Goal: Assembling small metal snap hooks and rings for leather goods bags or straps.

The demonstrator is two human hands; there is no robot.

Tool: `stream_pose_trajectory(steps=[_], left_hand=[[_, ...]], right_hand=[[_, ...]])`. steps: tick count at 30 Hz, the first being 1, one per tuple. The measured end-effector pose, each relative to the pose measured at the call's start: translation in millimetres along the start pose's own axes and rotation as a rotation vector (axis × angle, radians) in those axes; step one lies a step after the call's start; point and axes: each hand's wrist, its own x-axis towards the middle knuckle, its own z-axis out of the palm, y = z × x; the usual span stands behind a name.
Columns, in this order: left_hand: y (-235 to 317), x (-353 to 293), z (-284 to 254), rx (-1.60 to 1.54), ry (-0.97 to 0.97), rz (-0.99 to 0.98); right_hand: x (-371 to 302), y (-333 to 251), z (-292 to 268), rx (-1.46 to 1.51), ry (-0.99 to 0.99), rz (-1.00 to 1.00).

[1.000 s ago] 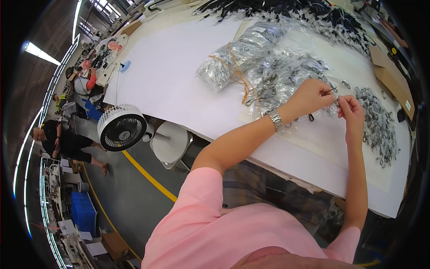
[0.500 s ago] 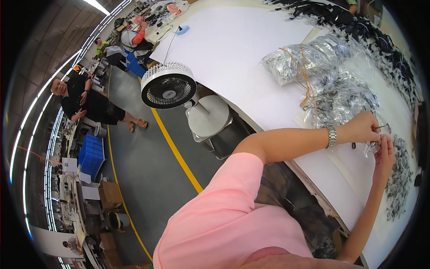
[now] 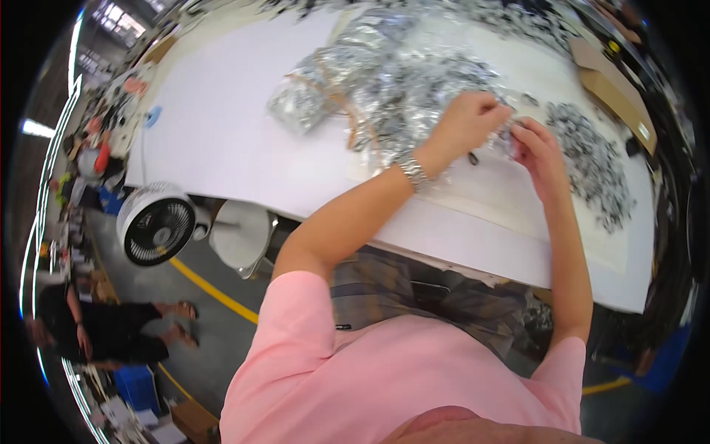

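Over the white table, my two hands are close together. My left hand, with a metal watch at its wrist, is closed in a pinch; what it holds is too blurred to make out. Beside it, my right hand pinches a small clear plastic bag, which lies between the hands. A small dark loop rests below my left hand. Left of the hands spreads a heap of clear-bagged small parts. Right of my right hand lies a pile of small grey and black pieces.
A larger bundle of clear bags with orange string lies further left. An open cardboard box stands at the far right. A fan is by the table's left edge, and a person in black stands in the aisle.
My view has turned to the right, so the table and hands appear further left. Both hands stay close together at the small bag; a thin dark piece seen earlier at my left fingertips is now blurred.
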Motion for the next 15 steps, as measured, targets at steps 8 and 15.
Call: stream_pose_trajectory(steps=[8,15], left_hand=[[21,-8,17,-0.086,-0.282,-0.255],[4,-4,14,-0.464,-0.347,-0.373]], right_hand=[[-4,2,-15,-0.026,0.166,-0.146],[-9,-3,-13,-0.027,0.165,-0.189]])
